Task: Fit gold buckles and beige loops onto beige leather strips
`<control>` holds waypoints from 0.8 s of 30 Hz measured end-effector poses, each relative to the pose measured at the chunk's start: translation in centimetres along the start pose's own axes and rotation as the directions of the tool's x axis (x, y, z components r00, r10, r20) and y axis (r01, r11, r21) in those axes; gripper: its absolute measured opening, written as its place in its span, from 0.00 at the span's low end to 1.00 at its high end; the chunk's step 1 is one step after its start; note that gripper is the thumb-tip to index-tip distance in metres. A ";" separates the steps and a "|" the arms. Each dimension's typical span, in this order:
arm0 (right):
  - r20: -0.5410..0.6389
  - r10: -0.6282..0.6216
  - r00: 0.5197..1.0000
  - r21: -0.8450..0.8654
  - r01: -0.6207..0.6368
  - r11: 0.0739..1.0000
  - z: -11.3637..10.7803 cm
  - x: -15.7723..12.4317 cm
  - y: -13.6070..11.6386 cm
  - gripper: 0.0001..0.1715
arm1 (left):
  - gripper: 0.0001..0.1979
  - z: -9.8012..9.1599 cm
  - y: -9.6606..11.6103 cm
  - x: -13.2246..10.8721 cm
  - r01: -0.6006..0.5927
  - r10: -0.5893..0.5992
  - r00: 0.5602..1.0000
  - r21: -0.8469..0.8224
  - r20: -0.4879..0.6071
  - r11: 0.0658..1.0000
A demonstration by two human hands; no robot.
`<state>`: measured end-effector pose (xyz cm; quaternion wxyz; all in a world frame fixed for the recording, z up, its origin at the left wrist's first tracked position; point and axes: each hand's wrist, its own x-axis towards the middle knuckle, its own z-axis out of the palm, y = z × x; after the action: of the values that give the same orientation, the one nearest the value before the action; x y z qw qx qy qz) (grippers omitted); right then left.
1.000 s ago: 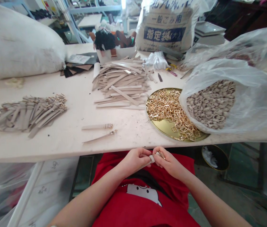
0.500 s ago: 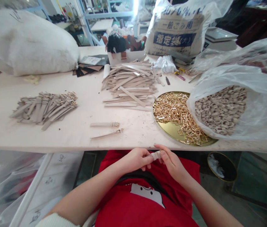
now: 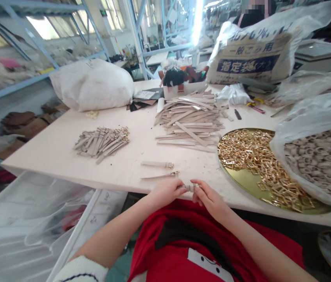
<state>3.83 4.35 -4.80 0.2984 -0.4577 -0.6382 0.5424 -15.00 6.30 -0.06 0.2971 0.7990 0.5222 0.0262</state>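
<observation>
Nearest of all, above a red T-shirt (image 3: 209, 244), the person's left hand (image 3: 165, 194) and right hand (image 3: 211, 199) came together at the table's edge. The fingers (image 3: 200, 192) of both hands were curled in and nearly closed, with the fingertips of each pinching a small pale loop (image 3: 189, 188) between them. It looked like leather, though the fingers hid most of it. A white knitted cuff (image 3: 80, 270) circled the left forearm, well back from the fingers.

Just ahead of the fingers and slightly to their left, two pale straps lay side by side on the cream table (image 3: 51, 152): a wider strap (image 3: 153, 164) with a gold buckle and a narrower strap (image 3: 156, 176) with a small metal tip. Ahead and to the right of the fingers sat a brass tray (image 3: 243, 178) heaped with gold buckles (image 3: 259, 168), and a clear plastic bag (image 3: 309, 135) of pale loops (image 3: 321, 156) lay against its far side.

Farther ahead of the fingers stood a loose pile of pale strips (image 3: 187, 121), with a bundle of buckled straps (image 3: 102, 143) off to the left. Beyond those were a white sack (image 3: 92, 85) and a printed Japanese refuse bag (image 3: 249, 55)
</observation>
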 end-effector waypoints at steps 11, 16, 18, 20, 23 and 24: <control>-0.197 -0.184 0.963 -0.444 0.080 0.893 -1.4 2.7 5.3 0.21 | 0.19 -1.7 -8.8 2.7 0.118 -0.003 0.965 0.421 -0.263 0.899; -0.215 -0.203 0.955 -0.469 0.081 0.879 -1.9 3.0 6.5 0.19 | 0.15 -5.5 -12.7 3.2 0.339 -0.178 0.909 0.417 -0.377 0.843; -0.216 -0.227 0.950 -0.461 0.106 0.881 -1.7 3.0 6.2 0.17 | 0.18 -8.5 -15.6 2.5 0.476 -0.271 0.834 0.381 -0.480 0.793; -0.217 -0.256 0.942 -0.451 0.136 0.882 -1.5 3.0 5.6 0.16 | 0.20 -11.8 -18.6 1.7 0.587 -0.335 0.749 0.338 -0.571 0.736; -0.225 -0.290 0.930 -0.450 0.164 0.878 -1.3 3.1 5.0 0.14 | 0.24 -15.3 -22.3 0.7 0.673 -0.390 0.666 0.288 -0.636 0.681; -0.228 -0.296 0.928 -0.451 0.168 0.876 -1.2 3.1 4.8 0.13 | 0.24 -15.9 -23.1 0.4 0.674 -0.400 0.667 0.283 -0.628 0.682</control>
<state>4.88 7.66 -9.54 0.3455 -0.5052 -0.7405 0.2775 -39.32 20.22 1.35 -0.0759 0.6093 0.7892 0.0137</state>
